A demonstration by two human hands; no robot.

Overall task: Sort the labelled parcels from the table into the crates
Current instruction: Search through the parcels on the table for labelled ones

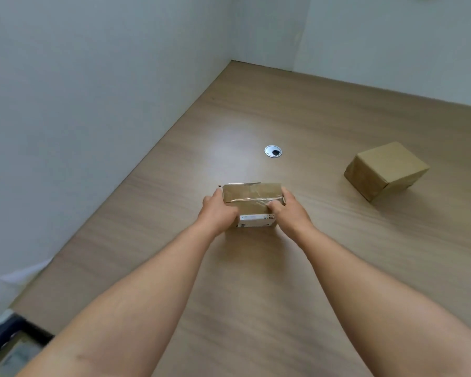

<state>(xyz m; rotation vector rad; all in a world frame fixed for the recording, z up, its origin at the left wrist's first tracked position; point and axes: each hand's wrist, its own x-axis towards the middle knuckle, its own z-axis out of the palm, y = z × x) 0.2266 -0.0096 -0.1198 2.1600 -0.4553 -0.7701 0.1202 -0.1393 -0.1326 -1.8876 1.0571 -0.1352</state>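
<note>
A small brown cardboard parcel (252, 198), taped across the top and with a white label on its near side, sits in the middle of the wooden table (256, 281). My left hand (218, 213) grips its left end, and my right hand (290, 213) grips its right end with the thumb on the near face. A second brown parcel (385, 170), cube-shaped with no label showing, rests on the table to the right, apart from both hands.
White partition walls (93, 104) close off the table's left and far sides. A round metal cable grommet (273, 151) is set in the tabletop behind the held parcel. Part of a dark-rimmed object (14, 338), possibly a crate, shows below the table's near left corner.
</note>
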